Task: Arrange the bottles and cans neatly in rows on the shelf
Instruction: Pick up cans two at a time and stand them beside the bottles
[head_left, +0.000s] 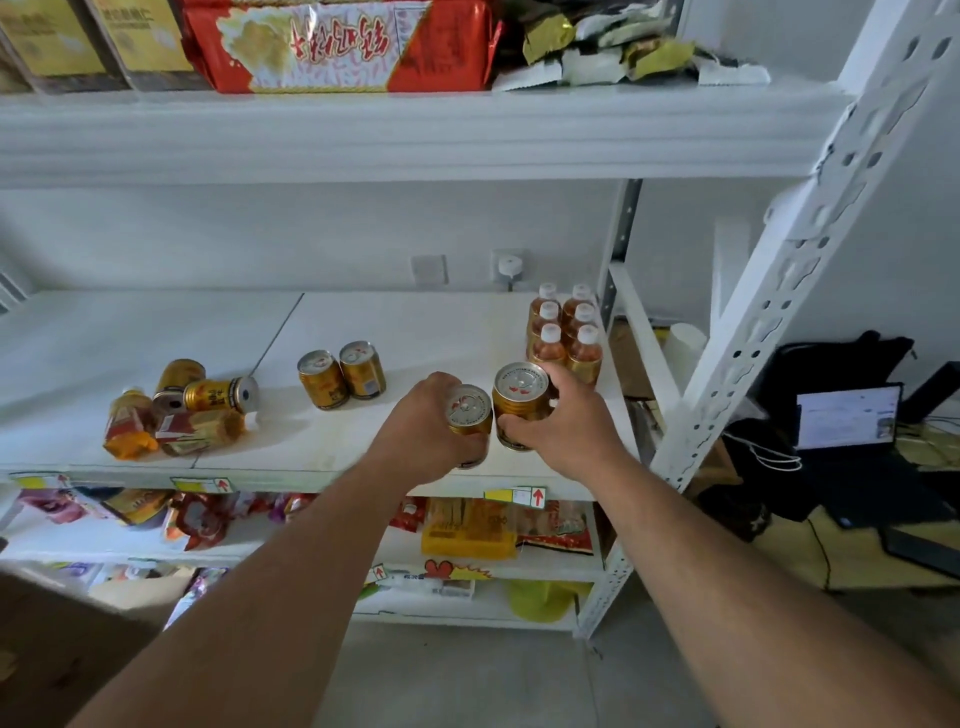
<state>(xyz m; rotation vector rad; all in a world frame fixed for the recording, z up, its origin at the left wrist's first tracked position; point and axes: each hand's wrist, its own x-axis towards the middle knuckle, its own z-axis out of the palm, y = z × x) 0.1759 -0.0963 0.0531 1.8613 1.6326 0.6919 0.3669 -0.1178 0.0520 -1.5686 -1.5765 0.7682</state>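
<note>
My left hand (421, 431) grips an upright gold can (469, 413) near the front edge of the white shelf (395, 322). Right beside it, my right hand (563, 421) grips a second gold can (521, 400); the two cans almost touch. Behind them at the shelf's right end, several amber bottles with white caps (566, 332) stand in two neat rows. Two more gold cans (341, 374) stand upright together at mid-shelf. At the left lies a jumble of tipped cans (221, 394) and fallen bottles (200, 434).
A white perforated upright post (779, 291) rises on the right of the shelf. The shelf above holds a red snack bag (337, 41) and boxes. Snack packets (467, 525) fill the lower shelves. A laptop (847, 418) sits on a table at the far right.
</note>
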